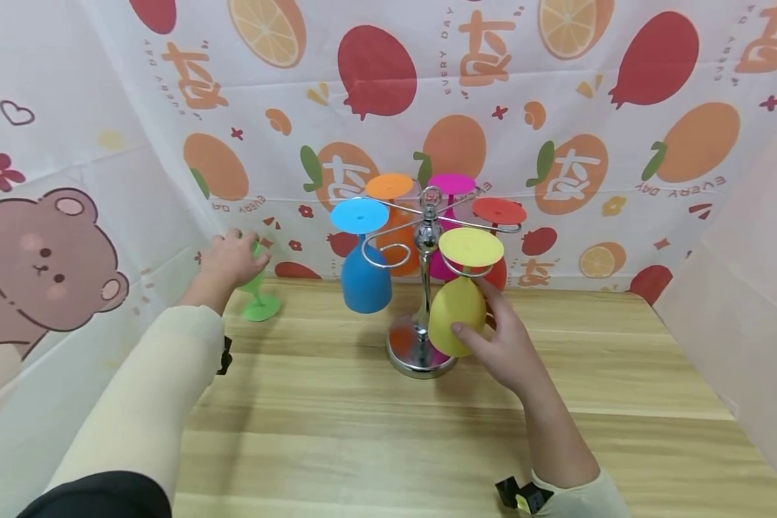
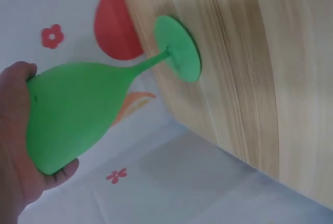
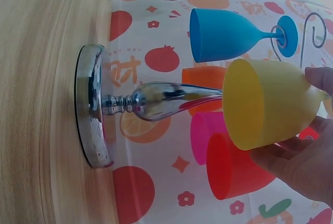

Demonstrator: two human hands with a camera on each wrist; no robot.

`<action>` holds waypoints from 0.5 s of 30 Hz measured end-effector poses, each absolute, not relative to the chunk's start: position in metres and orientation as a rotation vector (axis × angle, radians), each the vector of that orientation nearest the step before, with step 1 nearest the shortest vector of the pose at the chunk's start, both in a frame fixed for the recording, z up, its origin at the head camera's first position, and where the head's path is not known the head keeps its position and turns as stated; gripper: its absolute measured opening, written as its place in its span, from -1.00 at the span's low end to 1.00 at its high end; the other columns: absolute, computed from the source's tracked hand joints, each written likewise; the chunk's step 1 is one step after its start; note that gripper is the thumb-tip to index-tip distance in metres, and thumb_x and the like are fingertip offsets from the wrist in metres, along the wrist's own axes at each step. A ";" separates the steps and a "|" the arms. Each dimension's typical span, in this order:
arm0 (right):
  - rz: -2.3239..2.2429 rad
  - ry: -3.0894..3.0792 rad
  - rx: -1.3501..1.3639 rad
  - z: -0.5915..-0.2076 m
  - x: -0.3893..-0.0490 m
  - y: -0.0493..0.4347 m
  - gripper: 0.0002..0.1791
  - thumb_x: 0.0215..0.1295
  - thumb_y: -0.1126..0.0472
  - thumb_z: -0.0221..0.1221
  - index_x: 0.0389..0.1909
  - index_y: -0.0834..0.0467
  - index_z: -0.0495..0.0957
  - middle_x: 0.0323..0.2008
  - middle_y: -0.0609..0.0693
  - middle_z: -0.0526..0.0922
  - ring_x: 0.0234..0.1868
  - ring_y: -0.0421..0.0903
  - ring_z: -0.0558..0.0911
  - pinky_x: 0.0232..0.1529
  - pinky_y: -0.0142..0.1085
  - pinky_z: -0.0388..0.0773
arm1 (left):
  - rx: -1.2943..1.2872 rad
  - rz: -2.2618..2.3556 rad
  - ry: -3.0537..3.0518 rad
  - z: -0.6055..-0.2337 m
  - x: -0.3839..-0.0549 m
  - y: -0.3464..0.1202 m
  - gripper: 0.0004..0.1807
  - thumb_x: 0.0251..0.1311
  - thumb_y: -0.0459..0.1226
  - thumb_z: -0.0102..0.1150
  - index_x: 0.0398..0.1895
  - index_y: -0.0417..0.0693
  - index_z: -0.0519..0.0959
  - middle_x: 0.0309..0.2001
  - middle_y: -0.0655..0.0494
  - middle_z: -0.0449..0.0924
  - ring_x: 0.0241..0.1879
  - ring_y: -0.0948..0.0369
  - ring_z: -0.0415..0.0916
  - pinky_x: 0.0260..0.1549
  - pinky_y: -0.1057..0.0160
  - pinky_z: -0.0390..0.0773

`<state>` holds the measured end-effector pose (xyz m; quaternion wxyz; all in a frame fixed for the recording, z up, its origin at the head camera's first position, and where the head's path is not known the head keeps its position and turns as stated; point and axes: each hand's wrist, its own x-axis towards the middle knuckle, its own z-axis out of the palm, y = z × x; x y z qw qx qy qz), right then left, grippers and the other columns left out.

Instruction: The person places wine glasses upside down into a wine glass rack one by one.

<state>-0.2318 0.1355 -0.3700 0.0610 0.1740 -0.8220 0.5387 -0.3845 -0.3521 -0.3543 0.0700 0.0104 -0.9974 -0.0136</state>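
Observation:
My left hand (image 1: 229,259) grips a green plastic goblet (image 2: 83,109) around its rim from above; the goblet stands upright, its round foot at the wooden table. A yellow goblet (image 1: 455,316) hangs upside down at a front hook of a chrome stemware rack (image 1: 421,365), foot uppermost. Around its bowl curl the thumb and fingers of my right hand (image 1: 506,351); some of these fingers are hidden behind the bowl in the head view. The right wrist view shows the yellow goblet's open mouth (image 3: 243,104) facing the table.
Upside down on the rack hang blue (image 1: 366,284), orange (image 1: 401,241), magenta (image 1: 452,184) and red (image 1: 500,211) goblets. An unoccupied curled hook (image 1: 388,260) sits between blue and yellow. Printed cloth (image 1: 375,129) rises behind the wooden table (image 1: 337,432) and at both sides.

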 end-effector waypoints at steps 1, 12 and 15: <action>1.629 -2.485 0.527 -0.370 -0.232 0.136 -0.17 0.26 0.01 0.29 0.49 -0.07 0.11 0.33 -0.03 0.32 0.35 0.03 0.32 0.32 0.16 0.34 | 0.035 -0.055 -3.007 -0.352 -0.381 -0.352 -0.27 0.38 0.19 -0.19 0.41 -0.12 0.21 0.34 -0.45 0.11 0.17 -0.47 0.15 -0.10 -0.53 0.35; 1.630 -2.440 0.533 -0.367 -0.229 0.136 -0.20 0.26 0.05 0.28 0.48 -0.07 0.14 0.35 -0.03 0.32 0.33 0.07 0.35 0.34 0.18 0.31 | -0.054 -0.417 -2.981 -0.325 -0.321 -0.333 -0.16 0.34 0.33 -0.24 0.31 -0.18 0.36 0.03 -0.35 0.51 -0.16 -0.16 0.48 -0.34 -0.03 0.49; 1.637 -2.404 0.542 -0.365 -0.228 0.136 -0.22 0.27 0.06 0.28 0.46 -0.07 0.16 0.36 -0.04 0.32 0.33 0.07 0.36 0.34 0.17 0.31 | -0.093 -0.566 -3.029 -0.323 -0.299 -0.322 -0.22 0.32 0.34 -0.21 0.28 -0.08 0.40 -0.06 -0.26 0.53 -0.27 -0.04 0.47 -0.45 0.14 0.45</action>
